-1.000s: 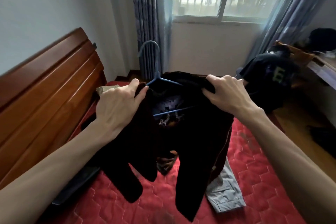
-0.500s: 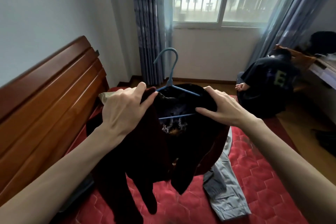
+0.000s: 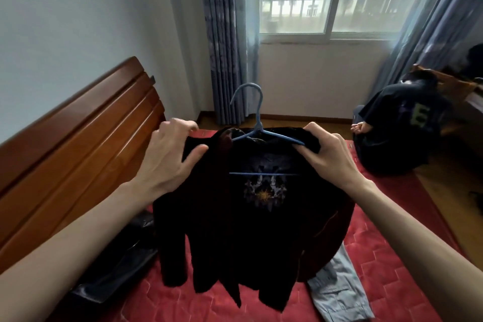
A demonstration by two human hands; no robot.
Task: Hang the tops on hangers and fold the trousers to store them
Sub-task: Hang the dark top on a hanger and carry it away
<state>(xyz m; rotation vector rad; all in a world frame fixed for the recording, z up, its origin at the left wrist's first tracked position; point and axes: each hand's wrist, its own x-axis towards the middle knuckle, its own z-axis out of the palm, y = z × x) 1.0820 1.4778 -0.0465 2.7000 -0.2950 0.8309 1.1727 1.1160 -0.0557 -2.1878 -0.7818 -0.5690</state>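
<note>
Holding the dark long-sleeved top (image 3: 251, 217) up above the red quilted bed (image 3: 379, 269), we keep it at chest height so its body and sleeves hang free while we settle it on the light blue plastic hanger (image 3: 257, 129). The hanger sits inside the neck opening, its hook standing up above the collar and its cross bar showing through the open front, so we judge the top is almost hung and only the shoulders need seating. Our left hand (image 3: 170, 157) pinches the left shoulder of the fabric between thumb and curled fingers, wrist bent back and forearm reaching in from the lower left. Our right hand (image 3: 329, 157) grips the right shoulder together with the end of the hanger arm, fingers curled over the cloth, forearm coming in from the lower right. Both are spread wide to keep the shoulders stretched along the hanger. Grey trousers (image 3: 339, 293) lie unfolded on the bed beneath the top's hem, and another dark garment (image 3: 115, 264) lies beside the wooden headboard (image 3: 78, 144).
</note>
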